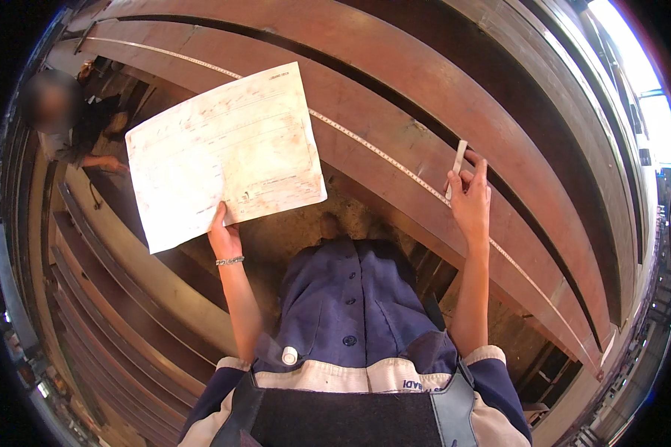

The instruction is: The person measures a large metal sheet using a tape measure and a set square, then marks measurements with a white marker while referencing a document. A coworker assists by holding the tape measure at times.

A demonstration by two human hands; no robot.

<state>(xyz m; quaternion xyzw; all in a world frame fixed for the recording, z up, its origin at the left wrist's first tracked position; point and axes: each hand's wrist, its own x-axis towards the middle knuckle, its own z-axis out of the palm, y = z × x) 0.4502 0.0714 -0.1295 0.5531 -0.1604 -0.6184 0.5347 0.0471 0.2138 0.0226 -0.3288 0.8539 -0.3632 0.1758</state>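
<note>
My left hand (224,235) grips the lower edge of a large paper sheet (224,160), thumb on its face. Smudged with reddish marks, the sheet carries thin drawn lines and covers part of the beam behind it. Between the fingers of my right hand (470,195) is a short, pale, flat stick (457,165), possibly a piece of marking chalk. That hand hovers at or just above a rust-brown steel beam (395,132); contact is unclear. A measuring tape (380,153) stretches along the beam, passing beneath the sheet and close to my right hand.
More long steel beams (492,97) lie beyond. At the lower left, several stacked steel sections (119,320) run lengthwise. Another person (71,141) crouches at the far left, a hand near the sheet's edge. Dark ground (276,246) shows between the beams.
</note>
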